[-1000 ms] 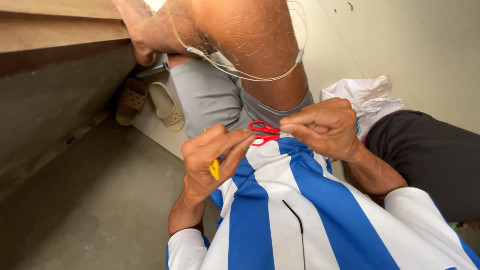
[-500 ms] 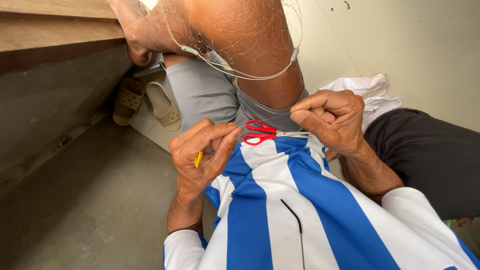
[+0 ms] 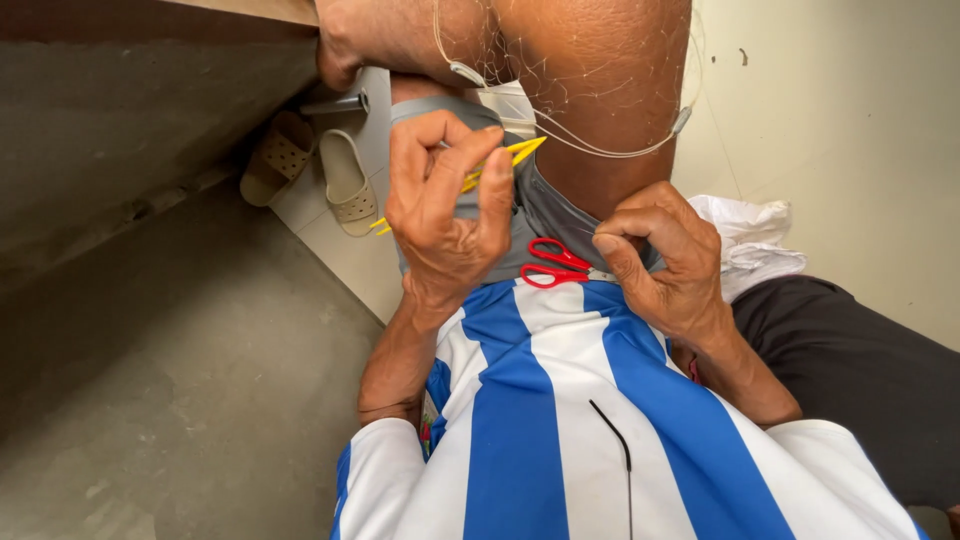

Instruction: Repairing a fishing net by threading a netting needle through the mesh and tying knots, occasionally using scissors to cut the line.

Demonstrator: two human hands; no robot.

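Left hand (image 3: 445,215) fingers curled shut around a yellow netting needle (image 3: 487,167), tips protruding either side. Right hand (image 3: 665,265) pinched closed on fine net mesh (image 3: 560,120); red-handled scissors (image 3: 553,265) lie beside its fingers, blades hidden. Mesh barely discernible against the knee.

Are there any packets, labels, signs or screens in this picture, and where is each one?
None can be seen: no packet, label, sign or screen.
The left hand holds a thin yellow tool.
The right hand pinches small red-handled scissors over the blue-and-white striped shirt.
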